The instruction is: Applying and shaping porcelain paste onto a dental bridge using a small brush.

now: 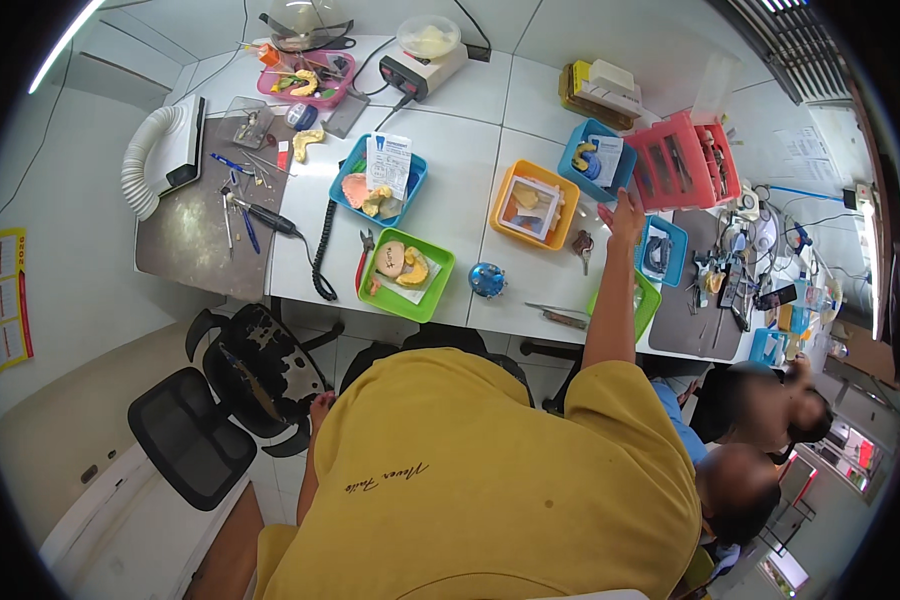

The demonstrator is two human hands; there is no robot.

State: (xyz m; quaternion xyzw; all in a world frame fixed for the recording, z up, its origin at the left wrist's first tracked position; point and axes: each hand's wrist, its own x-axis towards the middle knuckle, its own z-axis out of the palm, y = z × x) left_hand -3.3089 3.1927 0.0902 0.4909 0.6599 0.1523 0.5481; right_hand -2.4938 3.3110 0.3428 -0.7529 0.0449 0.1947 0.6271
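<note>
R hand (620,215) is at the near corner of the blue tray (572,152), fingers loosely bent; can't tell if it's gripping. Tray sits btwn orange tray (570,205) & red bin (698,170), w/ dental model (584,158) & slip (608,155) tgthr, prob. so they don't get mixed up. L hand (322,405) is low nr worn chair (270,365), partly hidden; can't tell its hold.
</note>
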